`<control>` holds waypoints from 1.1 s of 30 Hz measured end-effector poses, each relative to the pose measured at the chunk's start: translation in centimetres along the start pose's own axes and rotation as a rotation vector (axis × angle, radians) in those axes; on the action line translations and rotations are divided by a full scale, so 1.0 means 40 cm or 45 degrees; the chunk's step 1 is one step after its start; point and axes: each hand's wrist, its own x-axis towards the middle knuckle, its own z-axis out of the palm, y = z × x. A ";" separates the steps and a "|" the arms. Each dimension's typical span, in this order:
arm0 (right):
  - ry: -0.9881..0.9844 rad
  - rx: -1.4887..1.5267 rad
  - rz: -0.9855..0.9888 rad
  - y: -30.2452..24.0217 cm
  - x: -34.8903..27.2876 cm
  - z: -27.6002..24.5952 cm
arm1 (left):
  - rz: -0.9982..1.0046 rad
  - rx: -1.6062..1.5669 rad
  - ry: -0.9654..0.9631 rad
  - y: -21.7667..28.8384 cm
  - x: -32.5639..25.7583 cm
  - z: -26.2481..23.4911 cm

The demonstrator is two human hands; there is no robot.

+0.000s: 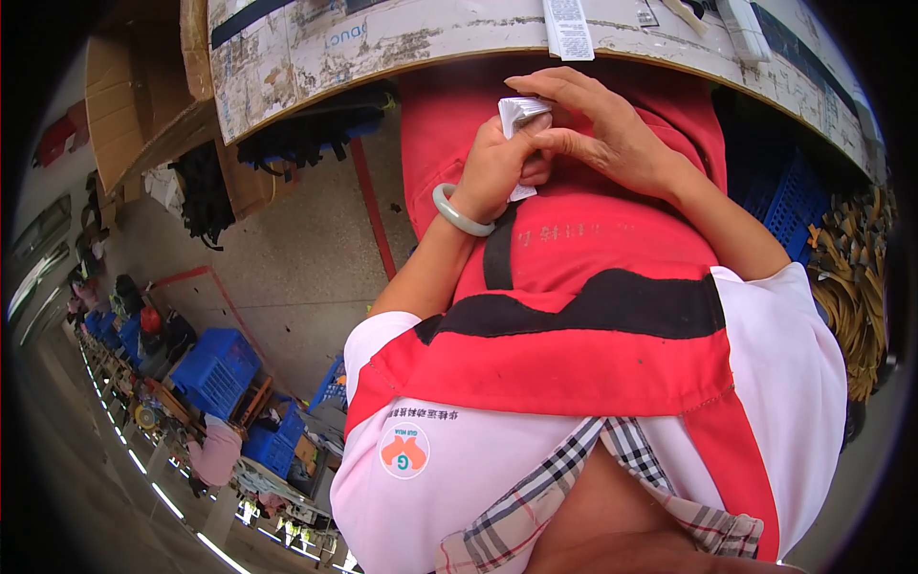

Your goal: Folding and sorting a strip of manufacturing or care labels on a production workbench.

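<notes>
Left hand (497,163) pinches a small stack of white tags (521,113); right hand (602,129), fingers curved, thumbs the top one. Peel singly, keeping the stack squared over the red apron (574,258).

Hands boxed in between table edge and apron

Far side: worn table edge (402,43) blocks passage ahead, a white label strip (568,27) on it. Both hands, left hand (499,165) and right hand (602,129), sit close under it against the red apron (574,287). Open floor (287,258) left; blue crate (779,187) and yellow straps (856,287) crowd the right.
</notes>
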 end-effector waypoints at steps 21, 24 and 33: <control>0.762 -0.951 0.335 0.265 -0.002 -0.292 | -0.026 0.520 -0.135 0.040 0.044 0.002; 0.774 -0.736 0.422 0.284 -0.007 -0.298 | -0.024 0.572 -0.117 0.044 0.051 0.012; 0.589 -0.564 -0.002 0.186 0.116 -0.192 | 0.097 0.469 -0.076 0.116 0.071 0.022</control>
